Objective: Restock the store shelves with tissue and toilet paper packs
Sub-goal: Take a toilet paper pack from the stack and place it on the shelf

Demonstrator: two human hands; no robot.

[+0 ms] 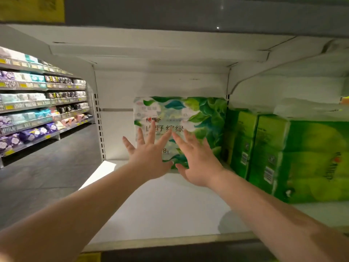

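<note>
Leaf-print pack (181,118) on shelf (160,208), pressed rearward by flat, splayed left hand (149,157) and right hand (196,161); green packs (294,157) at 3 o'clock; bare space at 9 o'clock likely unfilled.

The leaf-print pack (179,118) wears thin plastic film — glossy, catching the light. The green packs (311,159) beside it shine likewise, while the white shelf (166,210) looks smooth, matt painted metal.

L grip (150,156) & R grip (196,157) flat vs leaf-print pack (198,114), on shelf (160,205).
</note>
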